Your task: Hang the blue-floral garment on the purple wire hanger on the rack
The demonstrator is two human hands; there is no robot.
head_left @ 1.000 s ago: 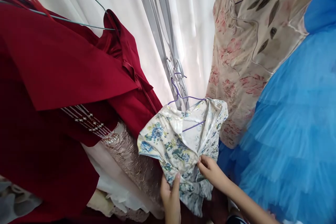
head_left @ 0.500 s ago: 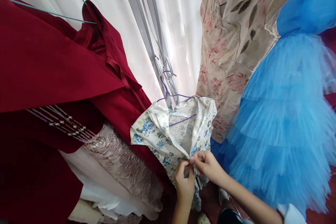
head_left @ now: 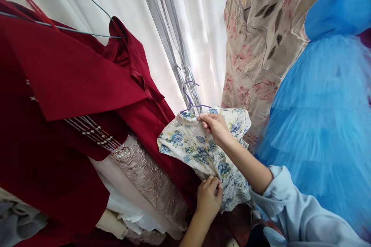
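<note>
A small white dress with blue and yellow flowers (head_left: 199,150) hangs in front of me on a purple wire hanger (head_left: 190,102). Its front edges meet up to the neckline. At the top of that opening, my right hand (head_left: 214,125) pinches the dress by the collar; whatever small part lies between the fingertips is hidden. Lower down, my left hand (head_left: 209,195) is closed on the cloth at about the waist, its fingers curled round the front. A light blue sleeve (head_left: 290,200) is rolled up on my right forearm.
On the left hang a dark red dress (head_left: 95,73) and a pale pink textured dress (head_left: 150,170). To the right are a beige floral dress (head_left: 246,65) and a blue tiered tulle dress (head_left: 315,123). Behind stand a grey metal pole (head_left: 162,15) and a white curtain (head_left: 199,15).
My right hand has moved up from the waist to the collar, and the dress's open front is now closed. My left hand still grips the cloth low down. The view has shifted slightly.
</note>
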